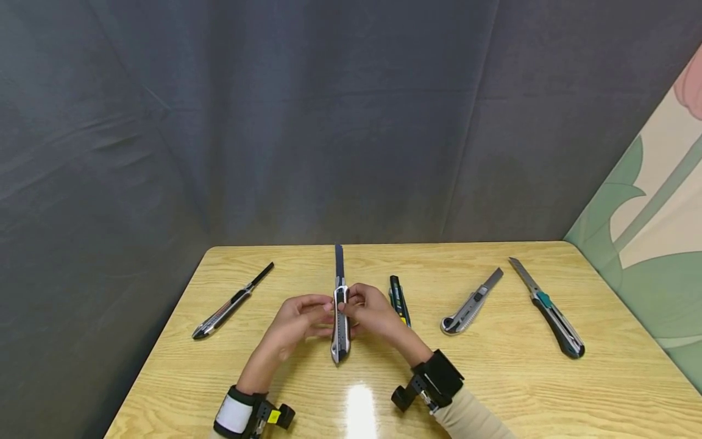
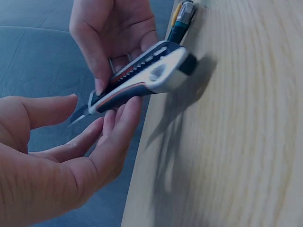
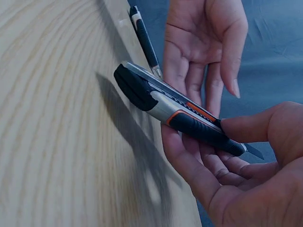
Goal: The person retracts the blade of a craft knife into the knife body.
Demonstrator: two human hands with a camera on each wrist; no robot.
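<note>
A silver and black utility knife (image 1: pixel 340 332) with orange trim is held up over the table, its long dark blade extended away from me. My right hand (image 1: pixel 378 312) grips it, thumb on the slider and fingers underneath, as the right wrist view shows the knife (image 3: pixel 189 124) best. On the other side, my left hand (image 1: pixel 296 318) touches the knife's underside with its fingertips. Its thumb stands apart from the knife (image 2: pixel 137 85) in the left wrist view. Just right of my right hand lies a dark green utility knife (image 1: pixel 398 299), partly hidden.
More utility knives lie on the wooden table (image 1: pixel 307 396): a slim silver and black one (image 1: pixel 223 314) at left, a grey one (image 1: pixel 466 311) right of centre, and one with a teal slider (image 1: pixel 556 320) at far right, blades extended. A dark curtain (image 1: pixel 340 122) hangs behind.
</note>
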